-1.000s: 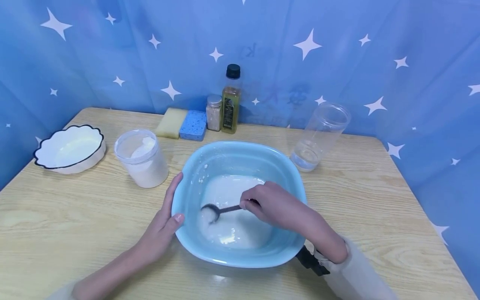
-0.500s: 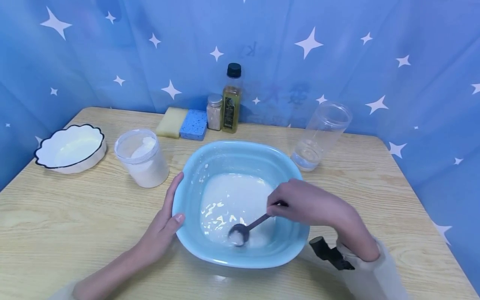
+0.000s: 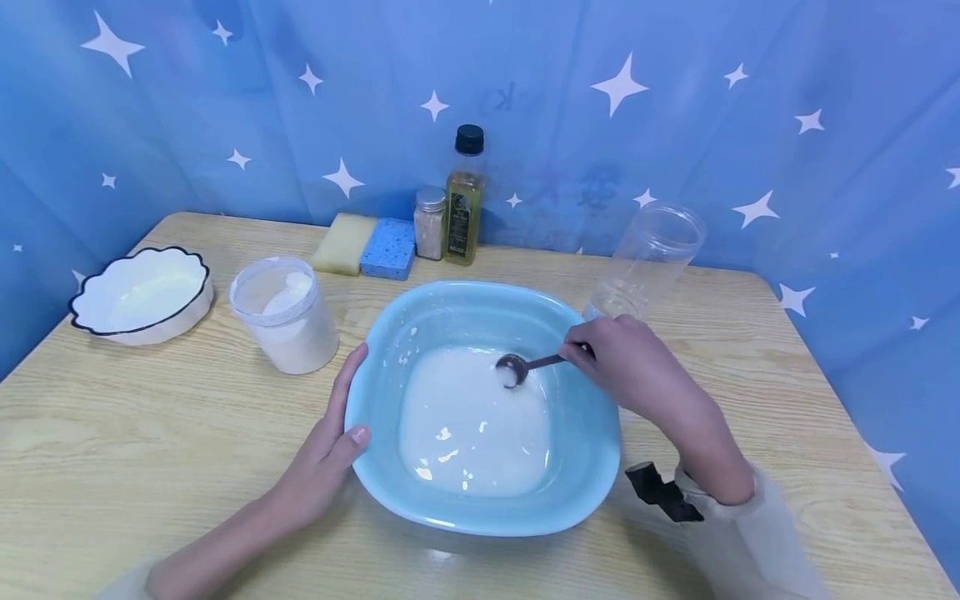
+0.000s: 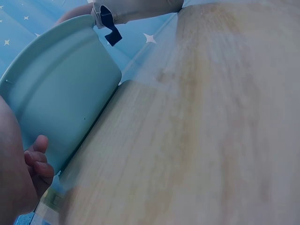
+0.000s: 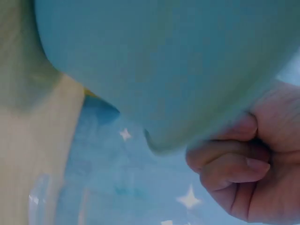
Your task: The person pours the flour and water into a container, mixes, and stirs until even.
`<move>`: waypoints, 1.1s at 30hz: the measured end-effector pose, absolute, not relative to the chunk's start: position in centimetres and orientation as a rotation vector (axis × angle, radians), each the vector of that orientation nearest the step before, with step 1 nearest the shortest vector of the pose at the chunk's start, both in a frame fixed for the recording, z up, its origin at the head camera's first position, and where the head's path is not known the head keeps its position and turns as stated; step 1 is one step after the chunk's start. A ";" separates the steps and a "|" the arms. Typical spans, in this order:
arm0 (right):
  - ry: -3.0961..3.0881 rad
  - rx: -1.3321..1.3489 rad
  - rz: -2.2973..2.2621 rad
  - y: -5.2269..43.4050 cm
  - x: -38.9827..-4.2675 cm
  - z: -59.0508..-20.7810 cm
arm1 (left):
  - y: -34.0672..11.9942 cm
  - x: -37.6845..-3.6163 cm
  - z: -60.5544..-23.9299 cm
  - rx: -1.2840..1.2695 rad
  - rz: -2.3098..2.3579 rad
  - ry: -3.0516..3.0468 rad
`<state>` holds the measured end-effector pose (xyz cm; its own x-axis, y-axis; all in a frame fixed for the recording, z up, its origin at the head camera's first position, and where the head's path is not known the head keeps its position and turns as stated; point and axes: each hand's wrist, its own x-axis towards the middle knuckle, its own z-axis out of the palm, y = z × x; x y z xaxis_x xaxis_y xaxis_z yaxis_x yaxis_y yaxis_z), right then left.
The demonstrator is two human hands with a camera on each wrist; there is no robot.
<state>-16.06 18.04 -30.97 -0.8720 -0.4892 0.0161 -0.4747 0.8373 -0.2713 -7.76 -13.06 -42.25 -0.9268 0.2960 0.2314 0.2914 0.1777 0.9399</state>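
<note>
A light blue basin (image 3: 480, 323) holds a smooth white liquid (image 3: 472, 421). My left hand (image 3: 326, 450) grips the basin's left side, its thumb at the rim. Curled fingertips of that hand show against the outer wall in the left wrist view. Over the basin's right side, my right hand (image 3: 633, 367) pinches the handle of a dark spoon (image 3: 543, 362). The spoon's bowl is at the back right of the liquid, with some white in it. Folded fingers of the right hand (image 5: 234, 173) appear beyond the rim in the right wrist view; the spoon is hidden there.
An open jar of white powder (image 3: 296, 333) stands left of the basin, near a scalloped white dish (image 3: 142, 292). Behind are a yellow sponge (image 3: 342, 244), a blue sponge (image 3: 387, 248), a small lidded jar (image 3: 430, 223) and an oil bottle (image 3: 463, 204). A clear container (image 3: 656, 250) stands back right.
The right hand has carried the spoon through the liquid from the left to the front, then to the back right. The left hand has stayed on the basin.
</note>
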 end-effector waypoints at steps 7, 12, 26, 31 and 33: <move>3.015 -0.839 -0.489 15.4 -16.2 -33.1 | -13.1 -7.8 -42.3 0.614 1.941 2.393; 2.921 -0.974 -0.570 14.7 -15.8 -33.4 | -13.0 -7.8 -42.2 0.606 1.955 2.405; 2.475 -1.080 -0.654 15.4 -14.8 -32.1 | -13.1 -7.7 -42.2 0.622 1.912 2.415; 2.565 -0.967 -0.580 16.8 -15.2 -31.2 | -13.0 -7.7 -42.2 0.643 1.943 2.406; 2.634 -0.913 -0.529 17.4 -15.4 -30.8 | -12.9 -7.7 -42.1 0.645 1.948 2.400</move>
<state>-15.36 17.45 -30.80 -0.7520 -0.6393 -0.1606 -0.5278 0.7299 -0.4344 -7.69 -12.92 -42.11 -0.9166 0.3002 0.2642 0.3203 0.1553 0.9345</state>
